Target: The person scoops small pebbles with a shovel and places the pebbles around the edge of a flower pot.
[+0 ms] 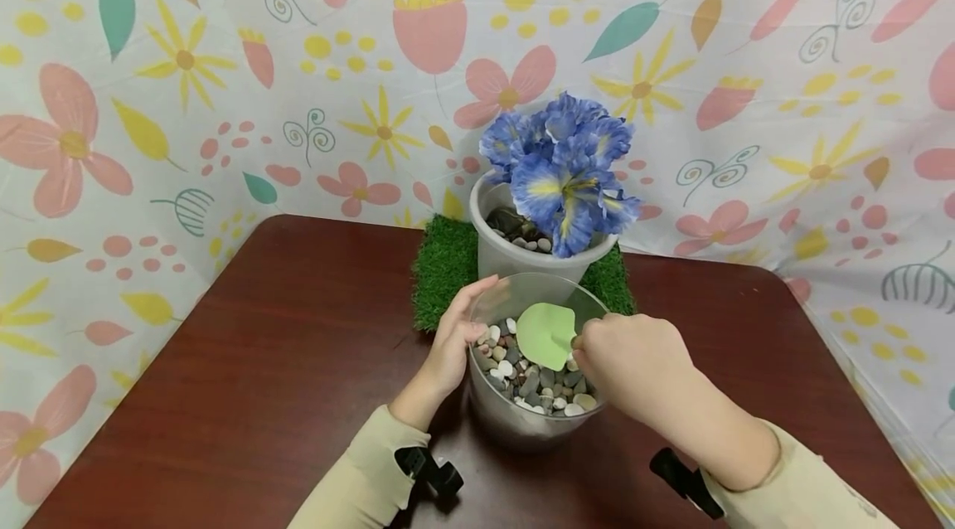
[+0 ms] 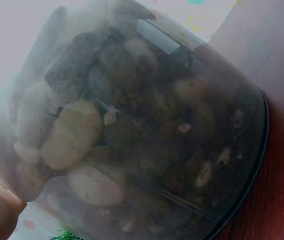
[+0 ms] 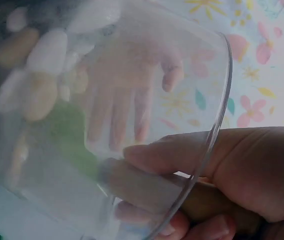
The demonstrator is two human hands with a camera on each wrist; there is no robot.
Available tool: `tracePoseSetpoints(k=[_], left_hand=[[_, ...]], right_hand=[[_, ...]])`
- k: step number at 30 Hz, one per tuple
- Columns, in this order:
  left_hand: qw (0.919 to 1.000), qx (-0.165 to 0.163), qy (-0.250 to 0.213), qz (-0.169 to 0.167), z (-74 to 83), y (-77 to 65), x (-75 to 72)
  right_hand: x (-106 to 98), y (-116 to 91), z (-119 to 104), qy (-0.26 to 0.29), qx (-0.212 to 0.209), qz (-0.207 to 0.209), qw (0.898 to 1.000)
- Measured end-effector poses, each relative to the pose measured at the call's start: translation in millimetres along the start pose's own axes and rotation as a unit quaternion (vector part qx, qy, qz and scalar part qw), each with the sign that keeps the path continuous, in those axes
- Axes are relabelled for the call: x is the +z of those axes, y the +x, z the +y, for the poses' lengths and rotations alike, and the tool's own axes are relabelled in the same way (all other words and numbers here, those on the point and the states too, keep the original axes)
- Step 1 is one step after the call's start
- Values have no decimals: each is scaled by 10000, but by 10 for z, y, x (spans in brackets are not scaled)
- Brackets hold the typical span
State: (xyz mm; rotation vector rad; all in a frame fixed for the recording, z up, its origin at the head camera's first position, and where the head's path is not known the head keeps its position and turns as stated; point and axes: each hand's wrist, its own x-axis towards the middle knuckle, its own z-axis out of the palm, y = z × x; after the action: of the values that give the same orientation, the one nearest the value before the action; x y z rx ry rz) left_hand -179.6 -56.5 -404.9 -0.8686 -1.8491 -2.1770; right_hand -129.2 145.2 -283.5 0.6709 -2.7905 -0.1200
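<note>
A clear plastic bucket (image 1: 515,429) stands on the table, with grey, white and tan pebbles (image 1: 531,380) inside. My left hand (image 1: 450,345) rests against its left side near the rim; through the clear wall, the right wrist view shows its fingers (image 3: 117,117) lying straight along the plastic. In my right hand (image 1: 634,363) is the handle of a small garden trowel, gripped at the bucket's right rim. The trowel's light green blade (image 1: 547,336) lies over the pebbles inside the bucket. Darker, finer material and stones show through the lower wall (image 2: 192,135) in the left wrist view.
Right behind the bucket, a white flowerpot (image 1: 522,264) with blue artificial flowers (image 1: 567,172) and stones stands on a square of artificial grass (image 1: 448,272). The dark red-brown table (image 1: 246,363) backs onto a flower-printed cloth (image 1: 283,81).
</note>
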Motion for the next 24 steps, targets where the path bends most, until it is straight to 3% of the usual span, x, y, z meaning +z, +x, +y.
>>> tracePoseSetpoints(k=[6, 11, 19, 24], left_hand=[[9999, -2, 40, 98, 5, -6, 9], [9999, -30, 25, 134, 5, -10, 7], [9997, 11, -232, -13, 18, -17, 9], [9999, 27, -118, 51, 5, -4, 12]], right_hand=[[123, -36, 63, -20, -772, 840, 9935], [219, -69, 164, 176, -1349, 1535, 9787], [172, -131, 245, 732, -1708, 1513, 9709], [162, -123, 251, 587, -1629, 1857, 9672]])
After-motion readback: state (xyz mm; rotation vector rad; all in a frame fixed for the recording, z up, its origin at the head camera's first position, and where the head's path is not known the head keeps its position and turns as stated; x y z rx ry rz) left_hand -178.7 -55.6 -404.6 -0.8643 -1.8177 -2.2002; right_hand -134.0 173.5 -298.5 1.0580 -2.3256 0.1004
